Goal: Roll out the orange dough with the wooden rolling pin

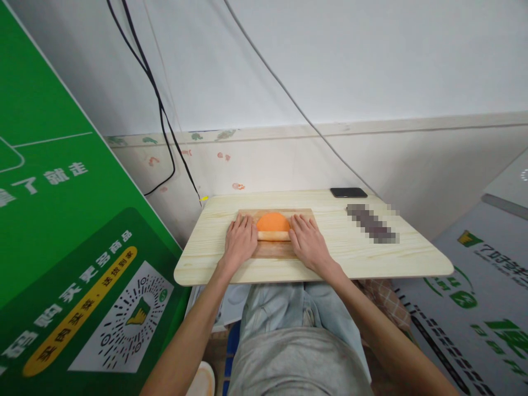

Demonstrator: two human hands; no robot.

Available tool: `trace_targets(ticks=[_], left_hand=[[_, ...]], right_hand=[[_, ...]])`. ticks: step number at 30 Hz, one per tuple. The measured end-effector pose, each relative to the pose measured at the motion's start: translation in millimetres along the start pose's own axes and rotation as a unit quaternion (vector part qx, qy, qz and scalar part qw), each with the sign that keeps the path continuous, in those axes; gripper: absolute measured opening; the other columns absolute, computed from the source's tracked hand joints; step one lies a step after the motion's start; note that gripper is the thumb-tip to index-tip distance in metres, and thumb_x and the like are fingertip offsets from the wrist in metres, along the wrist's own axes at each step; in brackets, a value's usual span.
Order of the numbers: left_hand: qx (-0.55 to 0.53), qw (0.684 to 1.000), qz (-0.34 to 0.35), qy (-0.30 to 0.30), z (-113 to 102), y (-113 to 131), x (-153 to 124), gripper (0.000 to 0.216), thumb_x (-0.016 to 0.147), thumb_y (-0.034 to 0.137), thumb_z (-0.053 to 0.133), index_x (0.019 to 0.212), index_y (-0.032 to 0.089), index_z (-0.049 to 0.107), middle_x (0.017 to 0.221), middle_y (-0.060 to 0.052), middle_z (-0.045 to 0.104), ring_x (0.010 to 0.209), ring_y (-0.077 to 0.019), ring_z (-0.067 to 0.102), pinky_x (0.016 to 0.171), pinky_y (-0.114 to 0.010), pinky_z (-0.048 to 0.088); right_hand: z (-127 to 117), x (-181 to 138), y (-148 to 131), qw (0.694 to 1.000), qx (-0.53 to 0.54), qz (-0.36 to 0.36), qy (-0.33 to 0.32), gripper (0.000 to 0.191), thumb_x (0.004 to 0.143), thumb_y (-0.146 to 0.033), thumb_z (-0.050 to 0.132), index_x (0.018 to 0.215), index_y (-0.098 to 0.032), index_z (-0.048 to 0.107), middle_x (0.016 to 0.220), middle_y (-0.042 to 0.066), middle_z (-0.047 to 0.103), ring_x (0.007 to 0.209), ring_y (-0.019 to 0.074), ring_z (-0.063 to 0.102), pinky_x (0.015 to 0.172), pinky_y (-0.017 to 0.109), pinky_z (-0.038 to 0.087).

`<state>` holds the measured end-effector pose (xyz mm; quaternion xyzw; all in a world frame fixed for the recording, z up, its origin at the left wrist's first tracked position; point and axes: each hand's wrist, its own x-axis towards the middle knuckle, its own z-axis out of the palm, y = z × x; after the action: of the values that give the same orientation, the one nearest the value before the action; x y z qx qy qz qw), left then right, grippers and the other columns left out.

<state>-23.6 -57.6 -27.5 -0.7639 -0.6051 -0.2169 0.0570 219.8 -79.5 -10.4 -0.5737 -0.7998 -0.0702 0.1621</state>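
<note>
A flat round of orange dough (273, 222) lies on a wooden board (275, 250) in the middle of a small pale wooden table (371, 261). A wooden rolling pin (274, 236) lies across the near edge of the dough. My left hand (240, 240) lies flat, fingers stretched out, on the pin's left end. On the pin's right end my right hand (307, 239) rests the same way, palm down with fingers extended. Both ends of the pin are hidden under my palms.
A black phone (348, 192) lies at the table's far right corner, with a blurred dark strip (372, 223) beside it. A green printed panel (61, 247) leans at the left, a white printed board (487, 286) at the right. Black cables (160, 110) hang on the wall.
</note>
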Motion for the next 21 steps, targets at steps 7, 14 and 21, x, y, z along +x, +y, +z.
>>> trace_targets(ticks=[7, 14, 21], left_hand=[[-0.013, 1.000, 0.011, 0.003, 6.1, -6.7, -4.0, 0.056, 0.114, 0.033, 0.027, 0.155, 0.011, 0.059, 0.165, -0.018, 0.059, 0.164, -0.0339, 0.040, 0.130, -0.055, 0.039], [-0.002, 0.998, -0.028, -0.056, 12.4, -12.0, 52.2, 0.058, 0.113, 0.034, 0.030, 0.162, 0.014, 0.053, 0.164, -0.017, 0.060, 0.165, -0.0355, 0.037, 0.131, -0.056, 0.036], [-0.023, 0.988, -0.083, -0.127, 12.8, -13.0, 101.1, 0.061, 0.110, 0.036, 0.031, 0.164, 0.016, 0.051, 0.168, -0.017, 0.056, 0.163, -0.0340, 0.041, 0.128, -0.053, 0.040]], right_hand=[[0.8, -6.9, -2.3, 1.000, -0.002, 0.001, 0.006, 0.066, 0.115, -0.035, 0.022, 0.164, -0.002, 0.051, 0.171, 0.021, 0.049, 0.163, 0.0328, 0.040, 0.134, 0.051, 0.027], [-0.7, 45.2, 14.7, 0.997, -0.012, 0.028, -0.067, 0.063, 0.115, -0.033, 0.023, 0.167, -0.009, 0.048, 0.173, 0.016, 0.048, 0.165, 0.0348, 0.034, 0.133, 0.057, 0.028], [-1.2, 89.6, 27.8, 0.989, 0.010, 0.072, -0.128, 0.061, 0.115, -0.038, 0.029, 0.173, -0.021, 0.041, 0.177, 0.013, 0.043, 0.165, 0.0337, 0.034, 0.132, 0.059, 0.030]])
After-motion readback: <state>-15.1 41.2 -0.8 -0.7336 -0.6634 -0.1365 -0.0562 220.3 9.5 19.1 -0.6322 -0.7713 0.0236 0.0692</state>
